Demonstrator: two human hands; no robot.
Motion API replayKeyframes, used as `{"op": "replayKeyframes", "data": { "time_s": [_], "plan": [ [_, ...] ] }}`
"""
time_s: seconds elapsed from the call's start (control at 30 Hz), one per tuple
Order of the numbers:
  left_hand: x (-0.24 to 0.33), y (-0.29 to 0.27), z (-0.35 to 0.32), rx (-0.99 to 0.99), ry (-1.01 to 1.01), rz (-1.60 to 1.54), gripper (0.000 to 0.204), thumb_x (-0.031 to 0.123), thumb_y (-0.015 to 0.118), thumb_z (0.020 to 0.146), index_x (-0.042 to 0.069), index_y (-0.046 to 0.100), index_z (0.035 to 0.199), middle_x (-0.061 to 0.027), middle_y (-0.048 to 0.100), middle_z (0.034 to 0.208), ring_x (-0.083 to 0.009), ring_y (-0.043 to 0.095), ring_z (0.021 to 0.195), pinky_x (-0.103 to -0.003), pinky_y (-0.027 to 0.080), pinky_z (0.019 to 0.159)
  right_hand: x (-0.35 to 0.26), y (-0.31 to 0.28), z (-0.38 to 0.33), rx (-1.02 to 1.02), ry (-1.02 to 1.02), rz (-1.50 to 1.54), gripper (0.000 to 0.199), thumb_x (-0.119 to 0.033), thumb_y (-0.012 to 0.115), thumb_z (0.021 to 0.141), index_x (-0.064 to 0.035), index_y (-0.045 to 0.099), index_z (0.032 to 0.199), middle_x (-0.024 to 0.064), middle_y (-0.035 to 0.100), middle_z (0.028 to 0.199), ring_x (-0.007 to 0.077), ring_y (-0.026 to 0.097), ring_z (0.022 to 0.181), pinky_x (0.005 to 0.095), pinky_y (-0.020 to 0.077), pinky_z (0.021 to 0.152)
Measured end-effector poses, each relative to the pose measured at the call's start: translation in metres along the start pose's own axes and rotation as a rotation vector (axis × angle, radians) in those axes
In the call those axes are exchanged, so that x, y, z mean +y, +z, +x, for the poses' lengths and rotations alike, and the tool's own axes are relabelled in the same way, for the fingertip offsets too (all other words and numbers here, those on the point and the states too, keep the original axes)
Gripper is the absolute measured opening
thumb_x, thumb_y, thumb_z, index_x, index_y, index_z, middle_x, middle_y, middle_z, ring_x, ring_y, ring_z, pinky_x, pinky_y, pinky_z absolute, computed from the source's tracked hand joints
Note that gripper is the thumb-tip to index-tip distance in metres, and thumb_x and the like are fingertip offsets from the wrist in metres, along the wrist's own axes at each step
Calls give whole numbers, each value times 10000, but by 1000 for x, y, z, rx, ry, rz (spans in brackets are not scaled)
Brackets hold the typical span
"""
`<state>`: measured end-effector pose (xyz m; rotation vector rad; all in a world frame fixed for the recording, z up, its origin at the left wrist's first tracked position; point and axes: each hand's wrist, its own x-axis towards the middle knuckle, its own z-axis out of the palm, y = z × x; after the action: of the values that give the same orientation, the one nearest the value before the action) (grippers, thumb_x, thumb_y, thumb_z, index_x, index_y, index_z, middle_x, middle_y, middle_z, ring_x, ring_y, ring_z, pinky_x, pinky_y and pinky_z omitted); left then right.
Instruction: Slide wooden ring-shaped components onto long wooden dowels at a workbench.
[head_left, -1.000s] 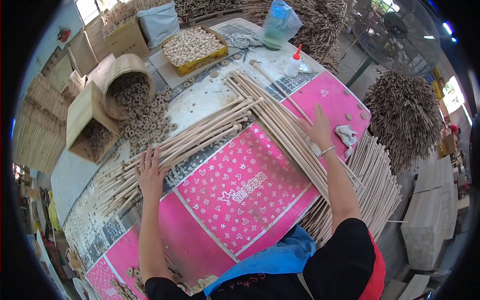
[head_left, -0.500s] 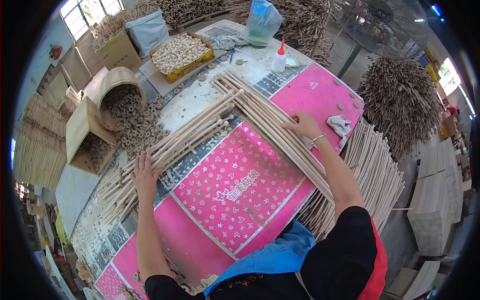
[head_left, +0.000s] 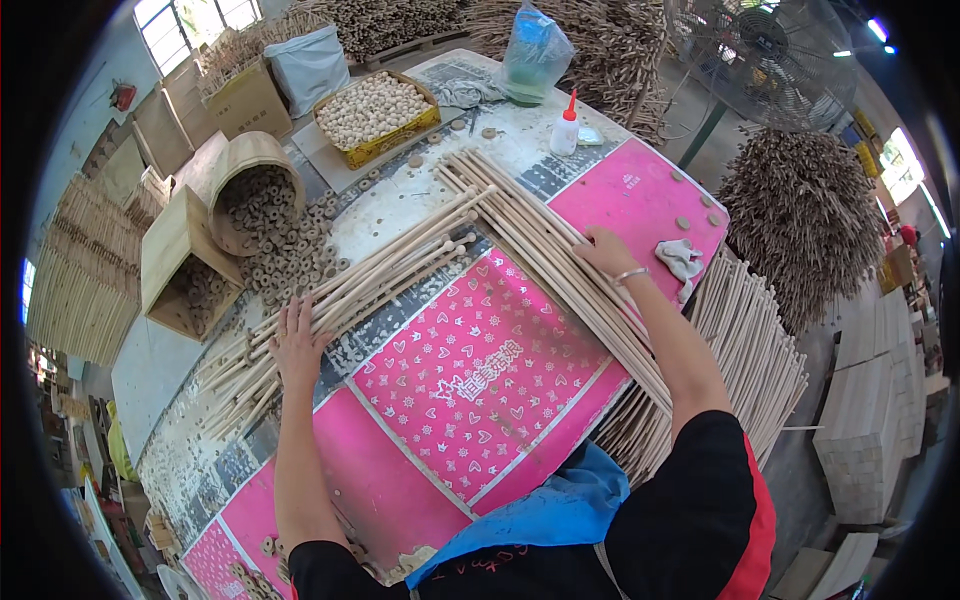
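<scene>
My left hand [head_left: 300,345] lies with fingers extended across a slanting bundle of pale wooden rods [head_left: 375,275], several of them ending in round knobs. To the right, my right hand [head_left: 606,254] has its fingers bent in a pinch at the outer edge of a second bundle of wooden rods [head_left: 570,270]. One rod appears to be between its thumb and fingers, though the fingertips are partly hidden. The two bundles meet at their far ends. Between them a pink patterned mat [head_left: 480,385] covers the table.
Wooden rings [head_left: 290,250] spill from a round wooden tub [head_left: 255,165] and a square box [head_left: 185,265]. Further back are a yellow crate of wooden balls [head_left: 372,115] and a red-tipped glue bottle [head_left: 565,128]. A white cloth [head_left: 680,265] and stacked rods [head_left: 745,340] lie at right.
The view has shifted slightly, so the far tabletop things appear a little lower and further right. Both hands stay at their bundles, with little visible movement.
</scene>
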<state>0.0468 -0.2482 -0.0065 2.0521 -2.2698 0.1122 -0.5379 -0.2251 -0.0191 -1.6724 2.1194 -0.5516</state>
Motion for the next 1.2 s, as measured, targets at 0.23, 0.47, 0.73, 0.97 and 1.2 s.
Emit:
{"op": "replayKeyframes", "data": {
  "time_s": [0.23,0.47,0.73,0.97,1.2],
  "plan": [
    [-5,-3,-5,-2,-6,6,778,422,680,901,322,298,1571,6,304,1636,-255,305,1490,-629,301,1107,-79,54,-76,372,-148,-340,805,-357,834,739,-28,438,1358,154,538,1348,327,509,1264,479,400,1026],
    [-2,-5,-7,3,-16,-37,767,412,681,902,321,310,1567,2,325,1624,-255,301,1490,-631,289,1120,-86,46,-68,334,0,-268,629,-314,878,669,-37,564,1139,181,638,1091,338,625,1037,451,533,843],
    [0,-2,-4,24,-11,-44,779,419,685,894,325,308,1568,-9,335,1617,-252,299,1491,-652,283,1114,-100,46,-66,263,25,-347,480,-244,842,692,-17,573,1018,187,671,977,363,674,951,462,565,787],
    [-4,2,-7,42,-4,-35,797,425,698,884,336,301,1569,-6,328,1622,-253,301,1492,-656,300,1106,-98,42,-52,186,-85,-353,335,-128,764,684,-8,592,945,211,680,882,370,694,846,465,564,731],
    [-6,7,-11,63,5,-34,826,454,705,859,341,299,1570,0,317,1627,-265,296,1495,-662,301,1099,-89,40,-45,192,66,-194,414,-166,737,666,2,565,1003,245,692,876,434,686,855,516,546,745]
  ]
}}
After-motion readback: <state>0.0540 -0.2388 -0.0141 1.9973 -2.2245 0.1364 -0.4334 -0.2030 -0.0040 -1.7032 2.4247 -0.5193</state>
